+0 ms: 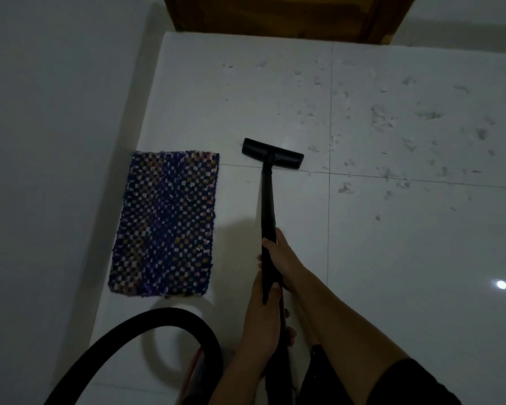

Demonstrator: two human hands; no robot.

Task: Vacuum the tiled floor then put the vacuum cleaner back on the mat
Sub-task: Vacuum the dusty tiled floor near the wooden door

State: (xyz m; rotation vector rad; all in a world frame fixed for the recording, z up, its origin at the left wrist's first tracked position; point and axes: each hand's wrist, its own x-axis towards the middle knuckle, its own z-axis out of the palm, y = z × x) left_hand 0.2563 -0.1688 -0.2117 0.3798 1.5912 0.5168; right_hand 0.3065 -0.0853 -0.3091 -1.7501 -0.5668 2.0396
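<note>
As right hand and left hand clasp wand, arms outstretched

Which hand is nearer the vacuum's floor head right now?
Right. The right hand grips the wand farther forward, closer to the floor head. The left hand grips the same wand just behind it, farther from the head.

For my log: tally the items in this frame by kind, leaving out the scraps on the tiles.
Vacuum wand with floor head: 1
Hands: 2, left hand and right hand, both gripping the wand
Black hose: 1
Checked mat: 1
Total: 5
</note>
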